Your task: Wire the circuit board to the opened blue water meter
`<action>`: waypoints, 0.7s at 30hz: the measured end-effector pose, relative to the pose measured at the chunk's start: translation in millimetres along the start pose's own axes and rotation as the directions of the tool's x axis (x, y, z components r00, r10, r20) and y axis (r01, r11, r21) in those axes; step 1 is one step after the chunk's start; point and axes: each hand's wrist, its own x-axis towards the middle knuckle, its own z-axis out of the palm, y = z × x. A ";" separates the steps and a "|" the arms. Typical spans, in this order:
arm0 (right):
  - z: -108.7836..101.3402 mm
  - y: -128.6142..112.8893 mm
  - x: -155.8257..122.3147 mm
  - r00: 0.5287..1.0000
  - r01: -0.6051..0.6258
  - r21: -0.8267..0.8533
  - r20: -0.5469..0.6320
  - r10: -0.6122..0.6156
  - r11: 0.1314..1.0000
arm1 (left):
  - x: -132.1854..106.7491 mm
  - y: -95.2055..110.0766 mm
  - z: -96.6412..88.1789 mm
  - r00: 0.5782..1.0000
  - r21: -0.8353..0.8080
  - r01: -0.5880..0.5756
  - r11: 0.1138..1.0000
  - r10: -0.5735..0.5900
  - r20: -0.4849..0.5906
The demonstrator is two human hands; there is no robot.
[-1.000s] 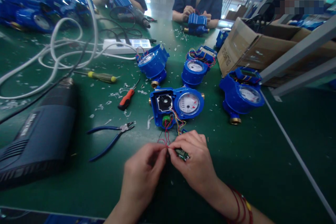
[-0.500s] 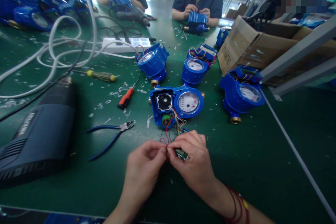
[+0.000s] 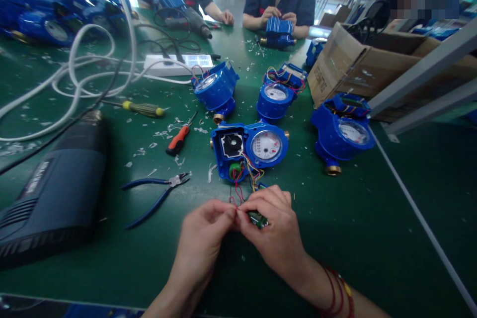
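Just beyond my hands lies a blue water meter (image 3: 269, 146) with its square housing open and a round dial beside it. Red wires (image 3: 239, 190) come out of the housing down to my fingertips. My left hand (image 3: 206, 231) pinches a red wire between thumb and forefinger. Touching it, my right hand (image 3: 274, 226) pinches red wire at the same spot. Under the right fingers a small green circuit board (image 3: 257, 218) shows in part; the fingers hide the rest. Yellow and dark wires (image 3: 256, 173) run from the meter towards the board.
Cutting pliers (image 3: 173, 181), an orange screwdriver (image 3: 178, 140), a yellow screwdriver (image 3: 143, 108) and a heat gun (image 3: 63, 179) lie left. More water meters (image 3: 276, 99) stand behind, near a power strip (image 3: 179, 64). A cardboard box (image 3: 335, 64) and metal bars are right. Two people sit opposite.
The co-worker at the far left has lowered their hands from the blue meter, and one hand now rests on the table. My own hands stay almost in place, still pinching the wire.
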 end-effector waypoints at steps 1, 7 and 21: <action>-0.3 -0.1 0.2 1.000 -0.001 0.000 0.000 0.001 1.000 | 0.3 0.1 0.3 1.000 -0.007 0.005 1.000 -0.005 0.000; -0.5 -1.1 1.0 1.000 0.007 0.000 -0.008 -0.007 1.000 | 3.0 -1.8 2.0 0.999 -0.042 0.040 0.998 -0.039 0.003; -9.2 3.2 9.4 0.996 -0.078 0.073 -0.027 0.081 0.994 | -0.5 7.2 -7.8 0.959 0.342 -0.166 0.925 0.070 0.276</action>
